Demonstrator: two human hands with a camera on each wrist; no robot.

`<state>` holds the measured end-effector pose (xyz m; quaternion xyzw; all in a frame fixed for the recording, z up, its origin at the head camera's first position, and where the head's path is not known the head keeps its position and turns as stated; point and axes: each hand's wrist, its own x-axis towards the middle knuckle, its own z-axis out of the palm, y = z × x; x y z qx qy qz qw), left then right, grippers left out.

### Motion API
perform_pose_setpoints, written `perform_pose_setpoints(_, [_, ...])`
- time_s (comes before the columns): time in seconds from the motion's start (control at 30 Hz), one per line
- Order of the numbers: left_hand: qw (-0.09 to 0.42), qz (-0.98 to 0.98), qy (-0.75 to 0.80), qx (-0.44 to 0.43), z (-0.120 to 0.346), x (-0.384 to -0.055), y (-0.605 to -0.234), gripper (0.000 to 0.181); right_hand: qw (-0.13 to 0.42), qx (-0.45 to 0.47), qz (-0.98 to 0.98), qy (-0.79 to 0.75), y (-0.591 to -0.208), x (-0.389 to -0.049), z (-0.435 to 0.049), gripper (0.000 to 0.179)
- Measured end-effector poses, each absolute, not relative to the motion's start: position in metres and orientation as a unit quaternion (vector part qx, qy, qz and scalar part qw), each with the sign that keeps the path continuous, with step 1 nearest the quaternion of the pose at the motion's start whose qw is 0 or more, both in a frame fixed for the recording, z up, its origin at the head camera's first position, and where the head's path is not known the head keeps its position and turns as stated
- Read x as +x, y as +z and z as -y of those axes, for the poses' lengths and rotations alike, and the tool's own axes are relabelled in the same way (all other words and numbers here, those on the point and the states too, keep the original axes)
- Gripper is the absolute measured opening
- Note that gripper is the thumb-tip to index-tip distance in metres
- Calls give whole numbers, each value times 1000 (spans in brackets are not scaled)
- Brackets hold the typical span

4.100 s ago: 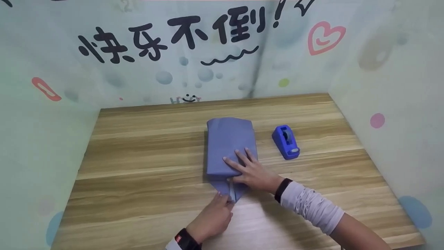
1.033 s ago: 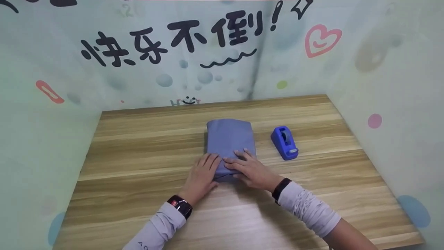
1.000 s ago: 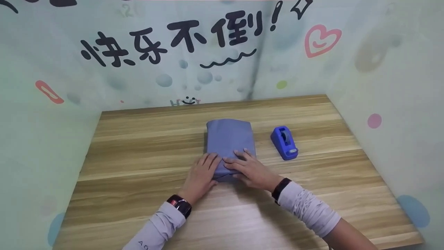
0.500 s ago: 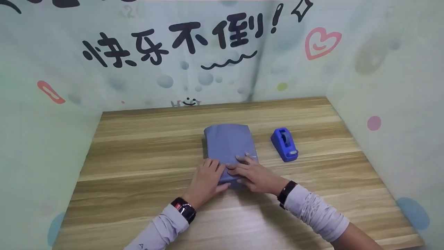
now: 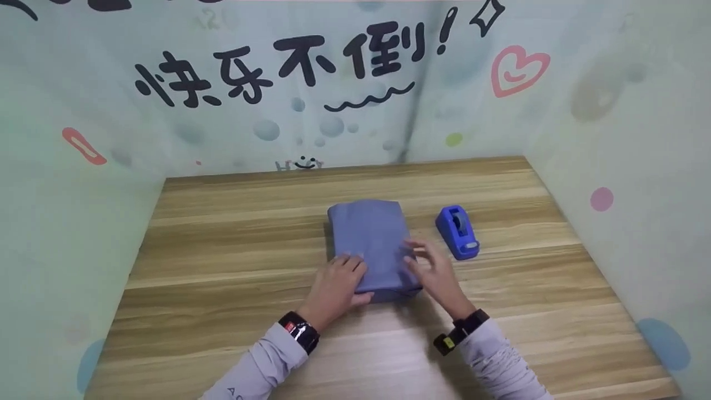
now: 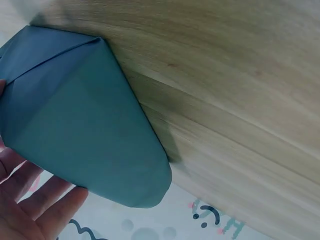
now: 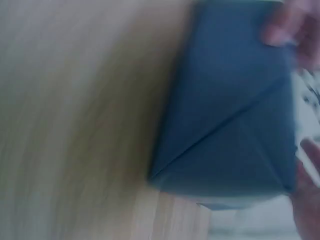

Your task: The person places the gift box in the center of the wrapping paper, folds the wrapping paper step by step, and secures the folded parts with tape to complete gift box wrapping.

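A box-shaped package in blue wrapping paper [image 5: 369, 230] lies in the middle of the table. My left hand [image 5: 335, 286] holds its near left corner, fingers over the top and thumb against the near end. The left wrist view shows the wrapped package [image 6: 95, 120] with a diagonal fold at its end and left-hand fingers [image 6: 60, 205] along the top edge. My right hand [image 5: 439, 275] is at the near right edge, fingers loosely bent and holding nothing. Folded flaps cross the end of the package [image 7: 220, 145] in the blurred right wrist view.
A blue tape dispenser [image 5: 457, 232] stands right of the package, just beyond my right hand. Beneath everything is a wood-grain table [image 5: 222, 250]. Pale printed walls [image 5: 250, 133] enclose its back and sides.
My left hand went from the near flap up to the package's near left corner, and the flap folded up against the end. My right hand has just lifted off the top and shifted right.
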<state>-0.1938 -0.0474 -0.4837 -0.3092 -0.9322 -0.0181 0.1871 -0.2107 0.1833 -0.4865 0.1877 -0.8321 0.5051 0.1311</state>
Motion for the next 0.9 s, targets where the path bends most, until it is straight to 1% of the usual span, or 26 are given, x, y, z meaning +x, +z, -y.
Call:
perform_pose_setpoints(0.03, [186,932,-22,-311,47,-194,-483,55,155,139,834,511,-485,-214,-192,35])
perform_pose_setpoints(0.07, [185,932,-28,-312,47,-195,-482,55,166,86,842,506,-484,-218,-201,37])
perform_pose_setpoints(0.13, [185,931,-34,-312,47,-195,-481,53,171,-11,869,464,-483,-228,-222,44])
perform_pose_setpoints(0.2, [187,930,-34,-314,47,-195,-480,53,135,-81,896,415,-484,-236,-243,51])
perform_pose_setpoints(0.27, [186,930,-31,-315,46,-196,-479,54,88,-115,911,386,-486,-243,-259,58])
perform_pose_setpoints(0.37, [185,930,-24,-318,45,-195,-478,55,37,-117,924,363,-488,-251,-275,56])
perform_pose_setpoints(0.43, [183,930,-25,-317,44,-195,-478,55,22,-108,922,371,-490,-255,-280,52])
perform_pose_setpoints(0.6, [183,932,-28,-312,44,-195,-480,53,25,-123,911,394,-491,-260,-283,42])
perform_pose_setpoints(0.77, [181,933,-25,-311,44,-195,-481,53,9,-151,903,402,-488,-260,-280,37])
perform_pose_setpoints(0.9, [183,932,-20,-312,45,-194,-482,54,-1,-156,903,400,-487,-261,-277,35])
